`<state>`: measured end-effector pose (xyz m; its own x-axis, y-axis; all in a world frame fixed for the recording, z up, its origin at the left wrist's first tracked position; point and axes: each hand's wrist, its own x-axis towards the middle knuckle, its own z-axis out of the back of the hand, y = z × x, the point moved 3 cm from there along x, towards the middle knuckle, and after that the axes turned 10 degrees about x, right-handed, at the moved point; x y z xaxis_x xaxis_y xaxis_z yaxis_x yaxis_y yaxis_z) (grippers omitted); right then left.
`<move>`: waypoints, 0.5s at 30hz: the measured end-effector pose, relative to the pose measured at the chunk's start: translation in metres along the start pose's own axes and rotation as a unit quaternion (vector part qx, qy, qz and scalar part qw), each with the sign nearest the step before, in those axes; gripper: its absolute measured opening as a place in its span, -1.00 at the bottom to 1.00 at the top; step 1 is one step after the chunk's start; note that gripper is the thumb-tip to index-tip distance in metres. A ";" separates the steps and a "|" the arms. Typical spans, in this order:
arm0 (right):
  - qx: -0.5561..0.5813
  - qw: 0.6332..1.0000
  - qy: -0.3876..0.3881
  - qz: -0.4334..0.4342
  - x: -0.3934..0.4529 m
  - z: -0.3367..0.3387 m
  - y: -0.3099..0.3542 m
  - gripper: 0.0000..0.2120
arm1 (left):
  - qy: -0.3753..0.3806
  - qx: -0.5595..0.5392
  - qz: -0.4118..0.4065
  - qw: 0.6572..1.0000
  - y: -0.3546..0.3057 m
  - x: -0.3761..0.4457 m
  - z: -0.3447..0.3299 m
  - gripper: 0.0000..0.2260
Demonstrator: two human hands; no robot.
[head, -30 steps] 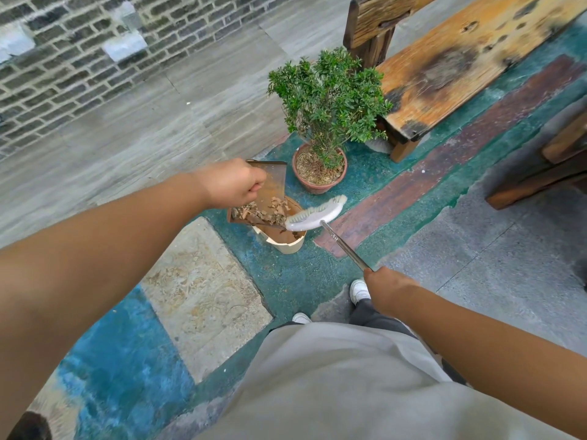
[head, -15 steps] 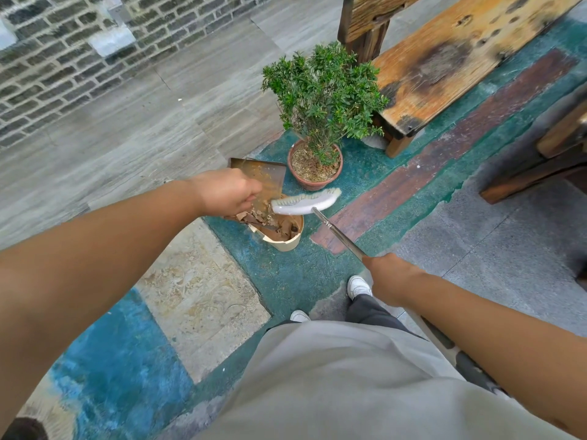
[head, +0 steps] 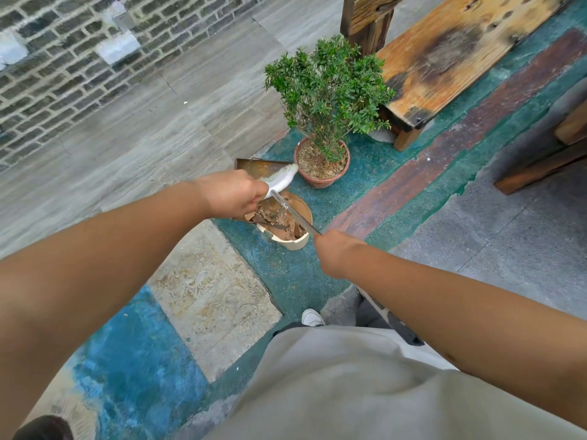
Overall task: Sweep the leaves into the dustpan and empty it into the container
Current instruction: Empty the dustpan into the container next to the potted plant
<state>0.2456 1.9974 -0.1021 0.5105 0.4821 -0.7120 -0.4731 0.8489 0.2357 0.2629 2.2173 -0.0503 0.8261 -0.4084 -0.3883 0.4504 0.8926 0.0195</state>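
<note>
My left hand (head: pixel 233 193) grips the brown dustpan (head: pixel 259 165), tilted over a round beige container (head: pixel 293 242) on the floor. Dry brown leaves (head: pixel 276 219) lie in the container under the pan's lower edge. My right hand (head: pixel 333 250) holds the thin metal handle of a brush. Its white bristle head (head: pixel 281 179) rests against the pan's inner face, just beyond my left hand. Most of the pan is hidden behind my left hand and the brush.
A potted green shrub (head: pixel 324 90) in a terracotta pot (head: pixel 322 173) stands just beyond the container. A weathered wooden bench (head: pixel 451 58) sits at the back right, a brick wall (head: pixel 63 58) at the back left. My shoe (head: pixel 313 317) is near the container.
The brush head has moved up and left onto the dustpan, and my right hand has moved forward close to the container. The leaves have slid off the pan into the container.
</note>
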 end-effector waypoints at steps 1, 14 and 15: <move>-0.015 1.000 0.001 0.000 0.001 -0.002 0.001 -0.65 | 0.003 0.000 0.004 1.000 -0.001 0.000 0.000 -0.65; -0.070 0.997 0.019 -0.040 -0.028 -0.040 -0.064 -0.59 | 0.009 0.004 0.017 1.000 -0.007 0.003 -0.001 -0.75; -0.068 0.996 0.019 -0.047 -0.030 -0.044 -0.068 -0.58 | 0.007 0.003 0.018 1.000 -0.008 0.003 -0.001 -0.73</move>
<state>0.2314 1.9159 -0.1259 0.5302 0.3913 -0.7522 -0.5191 0.8513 0.0770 0.2617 2.2093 -0.0521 0.8366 -0.3738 -0.4005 0.4231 0.9052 0.0388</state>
